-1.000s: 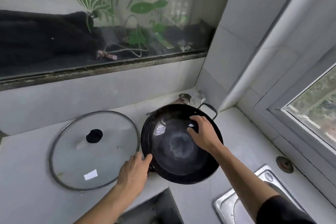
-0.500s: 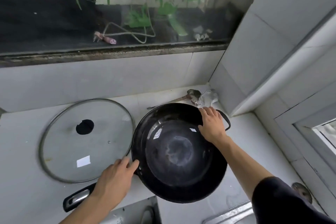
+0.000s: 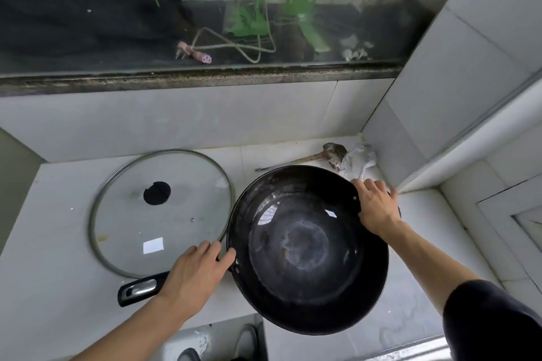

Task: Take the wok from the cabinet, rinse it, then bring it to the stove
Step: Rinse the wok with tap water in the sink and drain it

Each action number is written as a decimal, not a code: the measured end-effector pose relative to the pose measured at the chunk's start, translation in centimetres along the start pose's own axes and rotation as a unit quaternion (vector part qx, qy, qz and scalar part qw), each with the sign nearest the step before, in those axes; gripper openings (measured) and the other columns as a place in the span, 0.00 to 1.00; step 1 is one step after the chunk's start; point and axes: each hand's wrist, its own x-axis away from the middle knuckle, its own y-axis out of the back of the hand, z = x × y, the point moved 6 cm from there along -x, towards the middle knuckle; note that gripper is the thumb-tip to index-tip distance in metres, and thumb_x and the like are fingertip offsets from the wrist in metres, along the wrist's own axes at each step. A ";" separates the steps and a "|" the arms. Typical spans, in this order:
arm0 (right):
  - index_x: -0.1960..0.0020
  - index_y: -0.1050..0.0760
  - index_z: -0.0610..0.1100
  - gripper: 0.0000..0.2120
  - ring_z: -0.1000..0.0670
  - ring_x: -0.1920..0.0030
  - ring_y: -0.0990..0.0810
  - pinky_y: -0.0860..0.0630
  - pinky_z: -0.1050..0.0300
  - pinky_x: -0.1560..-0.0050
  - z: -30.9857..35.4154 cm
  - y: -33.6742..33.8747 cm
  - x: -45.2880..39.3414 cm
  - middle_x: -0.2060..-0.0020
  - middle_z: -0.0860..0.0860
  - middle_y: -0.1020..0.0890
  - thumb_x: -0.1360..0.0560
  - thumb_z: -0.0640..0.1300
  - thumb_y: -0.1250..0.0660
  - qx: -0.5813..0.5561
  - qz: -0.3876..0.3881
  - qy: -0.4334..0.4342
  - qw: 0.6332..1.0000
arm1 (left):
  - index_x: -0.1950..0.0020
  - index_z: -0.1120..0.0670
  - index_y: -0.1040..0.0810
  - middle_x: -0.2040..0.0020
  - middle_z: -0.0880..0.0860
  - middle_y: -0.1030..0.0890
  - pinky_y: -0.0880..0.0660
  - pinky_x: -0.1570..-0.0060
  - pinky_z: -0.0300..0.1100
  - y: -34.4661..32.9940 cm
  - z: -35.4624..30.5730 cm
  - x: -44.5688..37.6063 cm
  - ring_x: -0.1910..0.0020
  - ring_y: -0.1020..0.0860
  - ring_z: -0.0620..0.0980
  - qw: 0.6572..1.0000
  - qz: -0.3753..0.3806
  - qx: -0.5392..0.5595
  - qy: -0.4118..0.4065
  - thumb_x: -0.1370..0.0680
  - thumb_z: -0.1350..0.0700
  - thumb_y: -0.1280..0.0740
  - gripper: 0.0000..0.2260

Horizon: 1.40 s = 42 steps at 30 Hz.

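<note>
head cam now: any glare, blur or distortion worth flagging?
Head view: bright window reflections glint on the wok interior; the right hand fingertips are slightly motion-blurred, the left hand is sharper; wide-angle bending curves the countertop edges and wall tiles; lighting is soft and even, with faint shadows; the glass lid shows little glare.

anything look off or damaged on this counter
Nothing spilled or broken. The wok has pale, worn patches on its inner base. The glass lid lies flat beside it, off the wok. Both hands, left and right, grip the wok.
</note>
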 end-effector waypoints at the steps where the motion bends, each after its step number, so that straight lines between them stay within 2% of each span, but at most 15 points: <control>1: 0.32 0.38 0.52 0.32 0.44 0.37 0.32 0.35 0.42 0.38 -0.1 0.0 0.0 0.43 0.50 0.27 0.33 0.39 0.31 -0.008 0.002 -0.005 1.000 | 0.45 0.52 0.21 0.63 0.52 0.28 0.32 0.74 0.43 -0.1 -0.1 0.1 0.69 0.29 0.52 1.000 -0.001 -0.005 -0.003 0.55 0.68 0.29 0.38; 3: 0.32 0.37 0.52 0.31 0.44 0.37 0.32 0.34 0.45 0.41 -0.2 0.1 0.0 0.43 0.50 0.27 0.32 0.40 0.30 -0.017 0.003 -0.012 1.000 | 0.44 0.52 0.22 0.63 0.53 0.28 0.32 0.73 0.44 -0.3 -0.2 0.2 0.68 0.29 0.52 1.000 -0.002 -0.010 -0.014 0.54 0.68 0.27 0.38; 7: 0.33 0.37 0.52 0.32 0.44 0.38 0.33 0.34 0.45 0.43 -0.6 0.3 1.1 0.44 0.50 0.27 0.33 0.40 0.28 -0.037 -0.008 -0.035 0.999 | 0.43 0.54 0.22 0.62 0.52 0.29 0.32 0.73 0.43 -0.4 -0.1 0.0 0.65 0.28 0.53 0.998 -0.019 -0.022 -0.053 0.53 0.65 0.24 0.38; 12: 0.32 0.38 0.51 0.36 0.43 0.40 0.33 0.33 0.44 0.47 -1.1 1.4 4.1 0.45 0.49 0.27 0.35 0.40 0.25 -0.051 -0.026 -0.048 0.997 | 0.45 0.57 0.20 0.62 0.53 0.26 0.32 0.74 0.42 0.6 -0.2 0.7 0.65 0.27 0.53 0.992 -0.068 -0.043 -0.101 0.52 0.68 0.33 0.35; 17: 0.33 0.37 0.51 0.33 0.43 0.40 0.33 0.34 0.46 0.48 -0.9 3.4 8.1 0.44 0.49 0.28 0.33 0.41 0.27 -0.046 -0.037 -0.085 0.995 | 0.44 0.58 0.20 0.63 0.53 0.27 0.32 0.74 0.43 1.6 1.3 1.3 0.66 0.28 0.54 0.984 -0.102 -0.047 -0.141 0.53 0.69 0.29 0.36; 20: 0.32 0.38 0.52 0.33 0.44 0.40 0.33 0.35 0.48 0.50 -0.3 5.4 11.5 0.44 0.50 0.28 0.33 0.41 0.28 -0.042 -0.042 -0.113 0.992 | 0.41 0.57 0.24 0.62 0.53 0.27 0.32 0.73 0.43 1.9 2.8 1.7 0.65 0.28 0.53 0.980 -0.110 -0.031 -0.163 0.53 0.68 0.25 0.39; 23: 0.32 0.37 0.52 0.29 0.45 0.41 0.32 0.38 0.50 0.51 0.7 7.4 15.4 0.46 0.50 0.27 0.30 0.41 0.30 -0.039 -0.066 -0.149 0.986 | 0.40 0.55 0.28 0.62 0.52 0.27 0.31 0.74 0.43 2.3 3.9 2.3 0.66 0.27 0.53 0.974 -0.122 -0.014 -0.192 0.55 0.68 0.23 0.43; 27: 0.32 0.36 0.51 0.27 0.44 0.41 0.30 0.34 0.48 0.46 2.3 8.8 22.0 0.45 0.49 0.25 0.27 0.43 0.32 -0.035 -0.081 -0.217 0.972 | 0.41 0.56 0.23 0.64 0.53 0.27 0.28 0.75 0.45 3.5 4.3 3.3 0.67 0.27 0.54 0.954 -0.165 0.005 -0.249 0.51 0.69 0.22 0.39; 31: 0.33 0.36 0.51 0.26 0.43 0.40 0.30 0.31 0.45 0.44 3.4 8.5 30.3 0.44 0.48 0.25 0.28 0.44 0.31 -0.025 -0.057 -0.301 0.951 | 0.45 0.57 0.18 0.65 0.53 0.24 0.29 0.78 0.44 4.5 2.7 5.0 0.68 0.25 0.55 0.931 -0.175 -0.016 -0.319 0.52 0.70 0.22 0.35; 38: 0.33 0.34 0.50 0.28 0.43 0.37 0.30 0.32 0.47 0.41 3.3 6.8 43.9 0.39 0.48 0.25 0.30 0.44 0.29 -0.043 -0.045 -0.418 0.906 | 0.41 0.56 0.22 0.63 0.54 0.24 0.29 0.78 0.44 6.4 -3.2 7.2 0.67 0.25 0.56 0.881 -0.186 -0.035 -0.433 0.46 0.71 0.23 0.34; 42: 0.30 0.37 0.52 0.35 0.43 0.37 0.29 0.30 0.47 0.42 2.8 5.6 51.0 0.38 0.49 0.25 0.33 0.44 0.27 -0.059 -0.048 -0.471 0.879 | 0.43 0.57 0.20 0.64 0.55 0.25 0.32 0.79 0.43 7.5 -7.7 8.3 0.69 0.27 0.56 0.844 -0.203 -0.059 -0.492 0.47 0.73 0.25 0.34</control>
